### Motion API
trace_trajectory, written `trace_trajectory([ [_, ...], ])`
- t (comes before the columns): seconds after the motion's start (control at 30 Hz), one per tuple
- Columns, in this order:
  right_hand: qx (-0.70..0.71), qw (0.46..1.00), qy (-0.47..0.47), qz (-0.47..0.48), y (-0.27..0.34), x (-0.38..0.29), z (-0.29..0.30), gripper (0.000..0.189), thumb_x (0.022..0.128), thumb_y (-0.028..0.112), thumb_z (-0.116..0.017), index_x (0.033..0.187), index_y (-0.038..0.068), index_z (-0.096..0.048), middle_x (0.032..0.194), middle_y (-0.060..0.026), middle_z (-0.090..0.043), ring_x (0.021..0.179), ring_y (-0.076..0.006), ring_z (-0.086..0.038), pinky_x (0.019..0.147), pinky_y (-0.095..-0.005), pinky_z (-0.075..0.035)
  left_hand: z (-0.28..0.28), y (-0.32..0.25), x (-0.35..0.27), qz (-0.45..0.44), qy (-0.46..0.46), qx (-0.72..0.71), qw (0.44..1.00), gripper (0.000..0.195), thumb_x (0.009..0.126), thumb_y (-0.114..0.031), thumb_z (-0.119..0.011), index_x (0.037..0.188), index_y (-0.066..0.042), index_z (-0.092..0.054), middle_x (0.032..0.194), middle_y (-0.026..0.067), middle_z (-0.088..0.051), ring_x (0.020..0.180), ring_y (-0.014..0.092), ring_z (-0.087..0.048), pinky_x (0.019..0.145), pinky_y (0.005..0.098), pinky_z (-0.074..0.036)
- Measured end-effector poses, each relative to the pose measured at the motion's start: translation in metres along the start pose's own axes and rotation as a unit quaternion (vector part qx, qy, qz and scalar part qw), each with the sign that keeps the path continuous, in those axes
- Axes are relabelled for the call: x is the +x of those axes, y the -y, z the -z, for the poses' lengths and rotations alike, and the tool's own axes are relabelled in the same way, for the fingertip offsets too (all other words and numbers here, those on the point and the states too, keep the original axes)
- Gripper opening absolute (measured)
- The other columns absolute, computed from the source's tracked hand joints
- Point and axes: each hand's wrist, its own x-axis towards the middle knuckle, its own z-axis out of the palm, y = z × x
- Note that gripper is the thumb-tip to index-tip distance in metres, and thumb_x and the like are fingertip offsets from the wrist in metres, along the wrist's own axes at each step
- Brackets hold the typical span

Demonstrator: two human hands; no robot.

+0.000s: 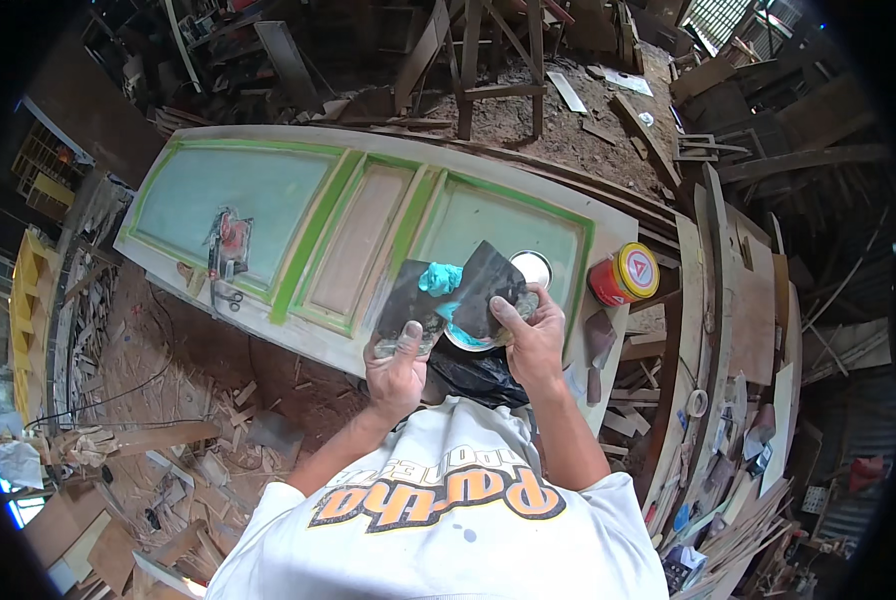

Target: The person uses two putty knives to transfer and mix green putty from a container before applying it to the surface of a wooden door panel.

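My left hand (397,375) grips a dark flat putty spreader (403,304) by its lower edge; a lump of turquoise putty (440,278) lies on its blade. In my right hand (532,330) is a second dark spreader (487,289), tilted, its lower left part close to the putty. Partly hidden below the two blades stands an open can (469,342) with turquoise putty in it. A round white lid or can top (532,268) shows behind the right spreader. Under all this lies a wooden panel door (354,247) with green bands and pale green panels.
A red and yellow can (624,274) stands at the door's right end, near brown sandpaper pieces (599,337). A red power sander (232,238) and scissors (230,298) lie on the left. Black plastic (474,379) is close to my body. Wood scraps (222,420) cover the ground; long boards (688,375) stretch along the right.
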Motion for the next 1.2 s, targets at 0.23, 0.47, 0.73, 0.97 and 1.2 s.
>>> trace_trajectory([
  [0.23, 0.145, 0.986, 0.070, -0.054, 0.011, -0.007, -0.020, 0.039, 0.096, -0.004, -0.081, 0.125, 0.000, -0.055, 0.110, -0.0178, -0.077, 0.089, -0.0245, -0.081, 0.074, -0.0465, -0.073, 0.004, 0.009, -0.011, -0.026, 0.085, 0.232, 0.969, 0.049, 0.114, -0.009, -0.061, 0.161, 0.004, -0.051, 0.143, 0.0120, -0.071, 0.133, 0.017, -0.064, 0.114, 0.0374, -0.052],
  [0.47, 0.122, 0.973, 0.063, 0.184, 0.029, -0.009, -0.014, 0.027, 0.096, -0.013, -0.076, 0.114, 0.003, -0.065, 0.110, -0.0124, -0.079, 0.099, -0.0221, -0.079, 0.085, -0.0381, -0.069, -0.007, -0.003, 0.005, 0.068, 0.042, -0.030, 0.996, 0.037, 0.116, -0.013, -0.056, 0.150, 0.001, -0.056, 0.144, 0.0186, -0.069, 0.138, 0.031, -0.066, 0.115, 0.0497, -0.058],
  [0.73, -0.264, 0.815, 0.211, 0.470, 0.060, 0.008, -0.027, 0.024, 0.091, -0.012, -0.073, 0.113, -0.003, -0.078, 0.111, -0.0206, -0.083, 0.111, -0.0385, -0.080, 0.104, -0.0523, -0.062, -0.006, -0.011, 0.010, 0.203, 0.020, -0.206, 0.957, 0.051, 0.120, -0.031, -0.045, 0.160, 0.001, -0.047, 0.157, 0.0183, -0.062, 0.145, 0.031, -0.062, 0.127, 0.0566, -0.048],
  [0.97, -0.371, 0.749, 0.239, 0.494, 0.060, 0.016, -0.026, 0.035, 0.077, -0.009, -0.076, 0.111, -0.002, -0.082, 0.111, -0.0177, -0.083, 0.111, -0.0397, -0.080, 0.101, -0.0521, -0.063, 0.001, -0.010, 0.009, 0.229, 0.008, -0.216, 0.949, 0.052, 0.120, -0.032, -0.044, 0.159, 0.003, -0.047, 0.157, 0.0200, -0.062, 0.146, 0.032, -0.061, 0.126, 0.0572, -0.048],
  [1.2, -0.482, 0.701, 0.198, 0.487, 0.045, 0.039, 0.002, 0.041, 0.076, -0.013, -0.074, 0.114, 0.000, -0.080, 0.118, -0.0155, -0.081, 0.116, -0.0384, -0.078, 0.103, -0.0471, -0.062, 0.006, -0.010, 0.005, 0.193, 0.050, -0.238, 0.951, 0.051, 0.118, -0.026, -0.050, 0.162, -0.002, -0.044, 0.161, 0.0200, -0.058, 0.150, 0.036, -0.056, 0.126, 0.0621, -0.046],
])
